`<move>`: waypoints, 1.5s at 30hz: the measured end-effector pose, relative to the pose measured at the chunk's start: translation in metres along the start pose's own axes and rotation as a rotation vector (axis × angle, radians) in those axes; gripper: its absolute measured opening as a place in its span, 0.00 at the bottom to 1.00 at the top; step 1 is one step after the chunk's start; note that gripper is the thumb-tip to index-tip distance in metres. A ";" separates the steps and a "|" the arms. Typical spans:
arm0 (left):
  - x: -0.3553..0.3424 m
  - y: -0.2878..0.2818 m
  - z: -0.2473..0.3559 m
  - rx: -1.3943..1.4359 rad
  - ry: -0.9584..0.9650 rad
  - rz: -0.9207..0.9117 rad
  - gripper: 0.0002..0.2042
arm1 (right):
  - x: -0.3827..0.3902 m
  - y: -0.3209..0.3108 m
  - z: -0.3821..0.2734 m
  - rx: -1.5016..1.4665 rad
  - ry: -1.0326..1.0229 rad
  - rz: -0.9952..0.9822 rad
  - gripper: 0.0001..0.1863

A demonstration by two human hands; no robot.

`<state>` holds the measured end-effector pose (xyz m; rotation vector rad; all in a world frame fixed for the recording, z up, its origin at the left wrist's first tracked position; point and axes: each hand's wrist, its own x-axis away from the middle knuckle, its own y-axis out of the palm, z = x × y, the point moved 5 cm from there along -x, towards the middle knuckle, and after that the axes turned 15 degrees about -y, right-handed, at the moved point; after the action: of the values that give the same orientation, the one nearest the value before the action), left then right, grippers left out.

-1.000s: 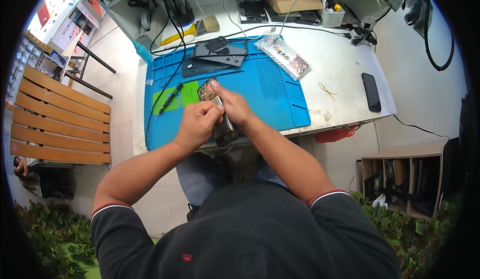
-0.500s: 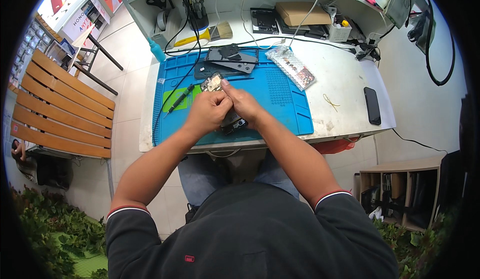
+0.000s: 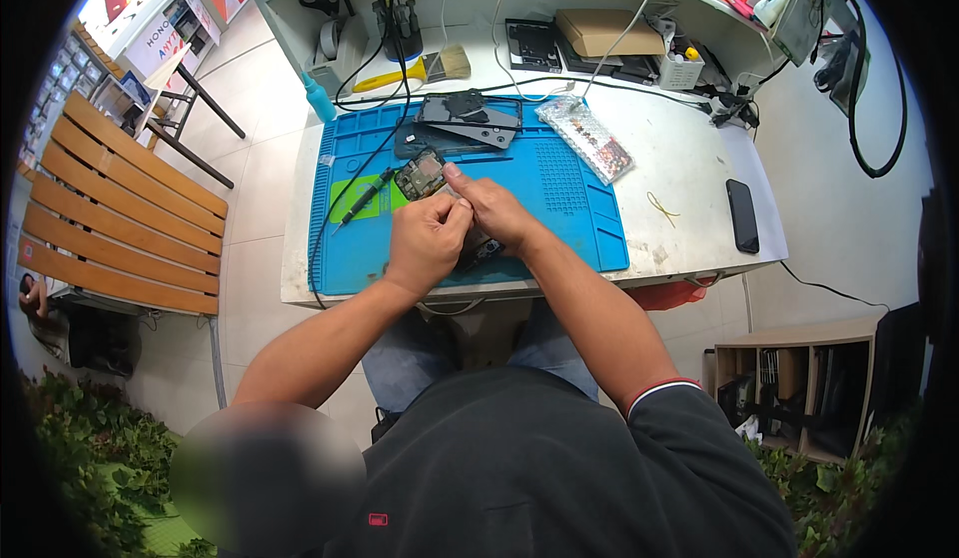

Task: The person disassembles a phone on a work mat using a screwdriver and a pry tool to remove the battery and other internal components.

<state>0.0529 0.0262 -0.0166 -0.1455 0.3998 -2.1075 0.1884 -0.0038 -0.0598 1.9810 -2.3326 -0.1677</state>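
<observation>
Over the blue work mat [image 3: 539,228], an opened phone [image 3: 422,175] shows bare circuit board at its far end. My right hand [image 3: 491,210] wraps round its right side, with the thumb lying along the edge. Close against it, my left hand [image 3: 428,243] is curled with thumb and finger pinched at the phone's middle. What that pinch holds, if anything, is hidden. Both hands cover most of the phone's body. Left of it, a dark screwdriver [image 3: 365,198] rests across a green card [image 3: 352,201]. Beyond lie dark phone panels [image 3: 465,123].
A bubble-wrap pouch [image 3: 589,140] overlaps the mat's far right corner. A black phone [image 3: 741,216] lies near the table's right edge, with a thin yellow band [image 3: 661,210] left of it. Behind are a yellow-handled brush [image 3: 430,68] and a white basket [image 3: 681,68]. Black cables [image 3: 408,58] hang across the left.
The phone's far end has swung a little left, and its circuit board now shows darker and more openly. My left hand has shifted slightly nearer me; the right keeps its hold.
</observation>
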 end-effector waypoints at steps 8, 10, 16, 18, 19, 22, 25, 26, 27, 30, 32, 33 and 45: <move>0.006 0.000 0.002 -0.013 0.012 0.074 0.17 | 0.000 0.001 0.000 0.007 -0.041 -0.007 0.41; 0.002 0.002 0.005 -0.030 0.042 0.094 0.17 | 0.000 -0.001 0.001 0.000 -0.026 -0.005 0.38; 0.001 0.000 0.007 -0.078 0.043 0.004 0.19 | 0.001 0.006 0.006 -0.279 -0.058 0.130 0.31; 0.001 -0.001 0.008 -0.096 -0.032 -0.104 0.21 | -0.002 -0.001 0.022 -0.354 -0.132 0.135 0.31; 0.000 -0.009 0.004 -0.090 -0.107 -0.159 0.22 | 0.002 0.006 0.019 -0.364 -0.097 0.058 0.31; -0.001 -0.021 0.013 -0.086 -0.319 -0.289 0.26 | 0.011 0.014 -0.003 -0.355 -0.063 -0.099 0.33; 0.000 -0.024 0.027 -0.166 -0.377 -0.353 0.28 | 0.015 0.014 0.002 -0.373 -0.016 -0.114 0.32; 0.000 -0.027 0.028 -0.182 -0.371 -0.374 0.27 | 0.015 0.016 -0.001 -0.360 -0.036 -0.148 0.32; -0.001 -0.029 0.030 -0.199 -0.366 -0.395 0.27 | 0.016 0.018 -0.003 -0.347 -0.057 -0.182 0.32; -0.001 -0.038 0.033 -0.280 -0.380 -0.485 0.26 | 0.016 0.028 -0.010 -0.291 -0.069 -0.203 0.32; 0.000 -0.039 0.046 -0.355 -0.411 -0.499 0.24 | 0.019 0.033 -0.017 -0.243 -0.085 -0.180 0.33; 0.000 -0.038 0.049 -0.392 -0.425 -0.507 0.23 | 0.021 0.035 -0.021 -0.210 -0.103 -0.164 0.33; 0.008 -0.001 -0.004 0.108 -0.097 0.002 0.18 | 0.001 0.007 -0.011 0.086 -0.071 -0.125 0.36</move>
<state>0.0466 0.0212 -0.0199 -0.1839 0.2282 -2.1054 0.1829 -0.0044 -0.0483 2.1981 -2.2951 -0.1490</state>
